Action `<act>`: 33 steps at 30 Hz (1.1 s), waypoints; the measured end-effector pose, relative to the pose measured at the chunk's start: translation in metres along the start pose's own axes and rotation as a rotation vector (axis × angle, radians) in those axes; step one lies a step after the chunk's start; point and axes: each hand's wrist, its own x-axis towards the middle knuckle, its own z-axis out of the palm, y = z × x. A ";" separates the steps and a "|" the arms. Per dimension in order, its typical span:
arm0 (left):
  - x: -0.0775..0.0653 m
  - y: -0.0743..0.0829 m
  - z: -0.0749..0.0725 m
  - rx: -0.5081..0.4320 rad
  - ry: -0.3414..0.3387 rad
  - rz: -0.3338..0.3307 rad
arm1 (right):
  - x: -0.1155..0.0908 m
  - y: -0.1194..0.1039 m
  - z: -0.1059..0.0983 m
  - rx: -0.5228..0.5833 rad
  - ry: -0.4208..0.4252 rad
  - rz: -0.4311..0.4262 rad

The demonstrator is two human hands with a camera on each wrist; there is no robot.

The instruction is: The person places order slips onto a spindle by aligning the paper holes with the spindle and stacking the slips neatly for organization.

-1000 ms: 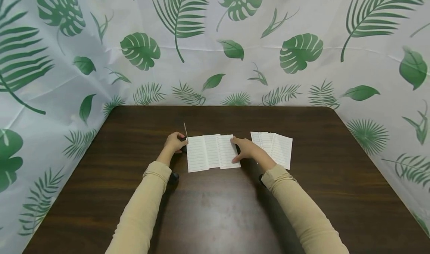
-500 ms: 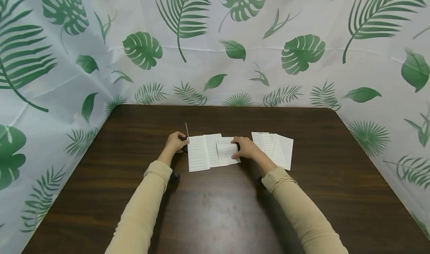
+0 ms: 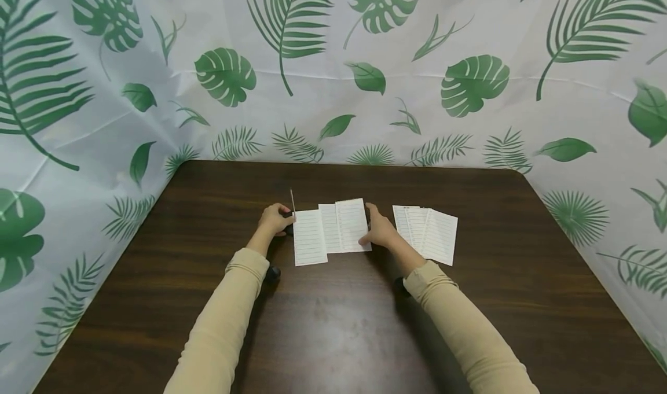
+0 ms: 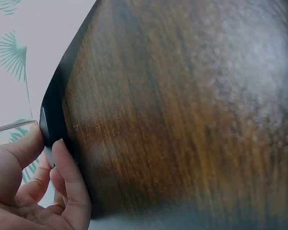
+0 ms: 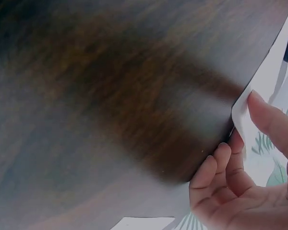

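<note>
In the head view my left hand [image 3: 273, 220] is at the left end of a row of overlapping white lined paper sheets [image 3: 311, 238]. Its thumb and finger pinch a small black object [image 4: 53, 120], whose kind I cannot tell; a thin strip [image 3: 292, 200] stands up beside it. My right hand [image 3: 380, 227] is at the row's other end. There its thumb and forefinger pinch the edge of the rightmost sheet [image 3: 352, 225], which also shows as a white edge [image 5: 245, 115] in the right wrist view. That sheet sits slightly farther back than the left one.
A second fan of overlapping lined sheets [image 3: 440, 236] lies right of my right hand, partly behind the wrist. Everything rests on a dark wooden table [image 3: 333, 324]. A leaf-patterned white cloth [image 3: 312, 110] hangs behind its far edge.
The rightmost sheet was flat, then curled over in the right hand, and now lies flatter. It and the middle sheet have shifted away from me. The left hand keeps its place.
</note>
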 end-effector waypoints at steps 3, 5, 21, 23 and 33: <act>-0.001 0.001 -0.001 0.003 -0.001 0.002 | -0.002 -0.003 -0.001 0.050 -0.010 0.047; -0.001 0.000 0.000 0.008 -0.002 0.003 | -0.001 -0.003 -0.001 0.106 -0.014 0.092; 0.051 -0.033 0.016 -0.041 0.016 0.071 | 0.021 0.024 0.002 0.346 0.031 0.265; 0.079 -0.054 0.026 -0.070 0.013 0.112 | 0.027 0.031 0.003 0.375 0.050 0.219; 0.187 -0.126 0.060 -0.143 0.027 0.125 | 0.056 0.065 0.017 0.413 0.096 0.067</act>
